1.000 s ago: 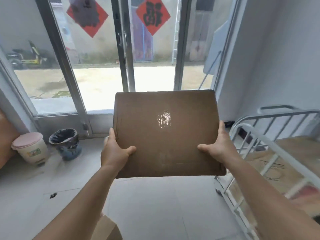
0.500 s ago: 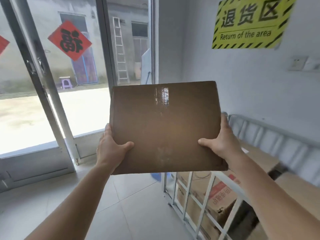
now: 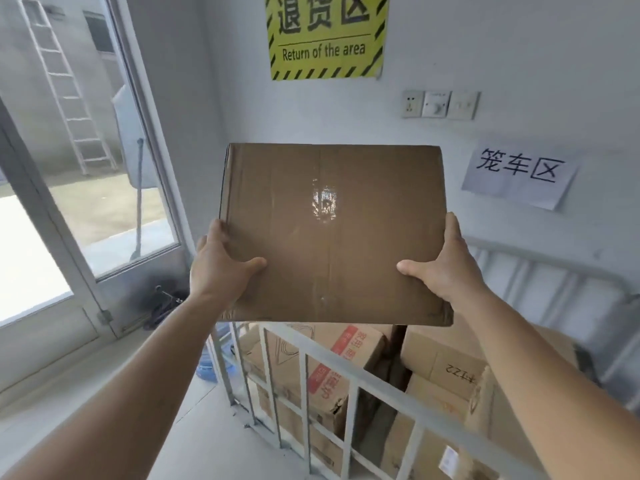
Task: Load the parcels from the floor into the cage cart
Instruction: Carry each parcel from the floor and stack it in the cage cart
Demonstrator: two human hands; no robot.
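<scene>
I hold a flat brown cardboard parcel (image 3: 332,233) with clear tape down its middle at chest height. My left hand (image 3: 218,265) grips its left edge, thumb on top. My right hand (image 3: 441,268) grips its right edge the same way. The parcel hangs above the near corner of the white metal cage cart (image 3: 332,365). Inside the cart lie several cardboard boxes (image 3: 443,358), some with red labels. My fingers under the parcel are hidden.
A white wall stands behind the cart with a yellow return-area sign (image 3: 325,36), sockets (image 3: 438,105) and a paper notice (image 3: 519,174). A glass door (image 3: 86,150) is on the left. A blue water bottle (image 3: 207,365) sits on the floor by the cart.
The view has swung right from the glass door to the cart and wall. Both hands keep the same grip on the parcel, which now hangs over the cart's near rail.
</scene>
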